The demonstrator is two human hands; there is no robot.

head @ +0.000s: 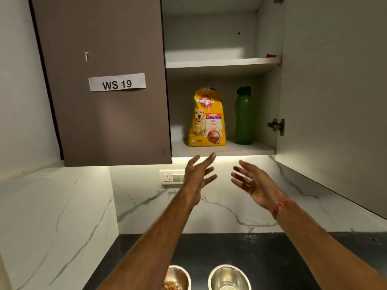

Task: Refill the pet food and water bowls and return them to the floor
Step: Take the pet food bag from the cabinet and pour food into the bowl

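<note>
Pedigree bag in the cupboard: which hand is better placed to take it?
Left. The left hand hangs open straight beneath the Pedigree bag; the right hand sits lower, nearer the green bottle.

A home kitchen, seen at the counter beneath a wall cupboard.
White marble-look backsplash (219, 206) with a wall socket (172, 177), a dark countertop (261, 252) near, and overhead an open cupboard (222, 63) beside a closed brown door (100, 114) labelled "WS 19" (117, 82).

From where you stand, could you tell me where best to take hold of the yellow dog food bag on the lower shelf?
Probably the bag by its two side edges near mid-height, from the front through the open door. It stands upright facing out, the green bottle stands apart on its right, and both open hands are below.
</note>
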